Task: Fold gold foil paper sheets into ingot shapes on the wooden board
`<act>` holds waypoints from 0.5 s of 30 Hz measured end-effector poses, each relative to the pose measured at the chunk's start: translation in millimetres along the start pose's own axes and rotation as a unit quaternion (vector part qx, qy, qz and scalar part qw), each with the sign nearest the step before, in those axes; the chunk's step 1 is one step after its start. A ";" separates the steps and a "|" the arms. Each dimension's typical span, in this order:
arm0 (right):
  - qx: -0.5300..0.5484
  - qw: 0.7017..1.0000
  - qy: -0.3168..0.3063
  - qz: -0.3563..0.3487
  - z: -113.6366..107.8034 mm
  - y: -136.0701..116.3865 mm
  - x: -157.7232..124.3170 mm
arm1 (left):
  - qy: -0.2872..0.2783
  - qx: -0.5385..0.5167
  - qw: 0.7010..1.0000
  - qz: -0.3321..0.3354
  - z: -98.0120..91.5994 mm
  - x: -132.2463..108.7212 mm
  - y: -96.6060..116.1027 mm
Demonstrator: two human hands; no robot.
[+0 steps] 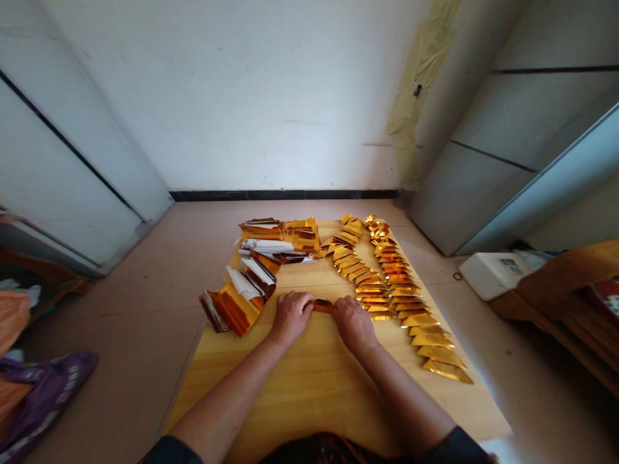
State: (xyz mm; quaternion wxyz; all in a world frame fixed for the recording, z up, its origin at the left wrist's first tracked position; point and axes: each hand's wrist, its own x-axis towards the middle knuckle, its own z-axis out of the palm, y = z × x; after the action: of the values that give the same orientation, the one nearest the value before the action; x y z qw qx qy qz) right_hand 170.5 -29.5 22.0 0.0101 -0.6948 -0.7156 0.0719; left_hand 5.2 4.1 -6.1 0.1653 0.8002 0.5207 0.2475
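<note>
Both my hands rest on a light wooden table, close together near its middle. My left hand and my right hand are each closed on an end of one small piece of gold foil paper held between them. Left of my left hand lie stacks of flat gold foil sheets. To the right run two long rows of folded gold foil pieces, overlapping one another like tiles.
More foil stacks lie at the table's far end. A white device sits on the floor at the right beside wooden furniture. Purple and orange cloth lies on the floor at the left. White walls close the back.
</note>
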 end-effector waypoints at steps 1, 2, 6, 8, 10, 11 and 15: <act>-0.005 1.000 0.002 0.001 0.4 -0.8 0.2 | 0.000 0.001 1.000 -0.005 -0.1 -0.1 0.5; -0.009 1.000 0.004 0.003 0.7 -1.5 0.4 | 0.000 0.002 1.000 -0.011 -0.1 -0.2 1.1; -0.021 1.000 0.002 0.019 1.2 -3.3 2.4 | 0.006 0.011 0.999 -0.039 0.7 -0.7 4.4; -0.025 0.999 0.000 0.026 1.0 -4.0 3.6 | 0.010 0.017 0.999 -0.050 1.3 -1.4 6.9; -0.027 0.999 0.000 0.035 0.6 -4.5 4.6 | 0.012 0.020 0.998 -0.060 1.5 -2.6 9.5; -0.026 0.999 0.001 0.038 0.3 -4.7 5.0 | 0.014 0.021 0.998 -0.066 1.6 -3.2 10.7; -0.022 0.999 0.001 0.044 -2.1 -5.2 6.1 | 0.028 0.015 0.996 -0.079 1.8 -5.5 14.5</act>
State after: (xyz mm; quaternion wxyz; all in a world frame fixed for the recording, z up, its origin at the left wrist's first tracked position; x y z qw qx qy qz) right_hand 165.3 -23.4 24.1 -0.0083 -0.7259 -0.6855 0.0559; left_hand 15.3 -6.8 -1.3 0.1576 0.7514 0.5908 0.2482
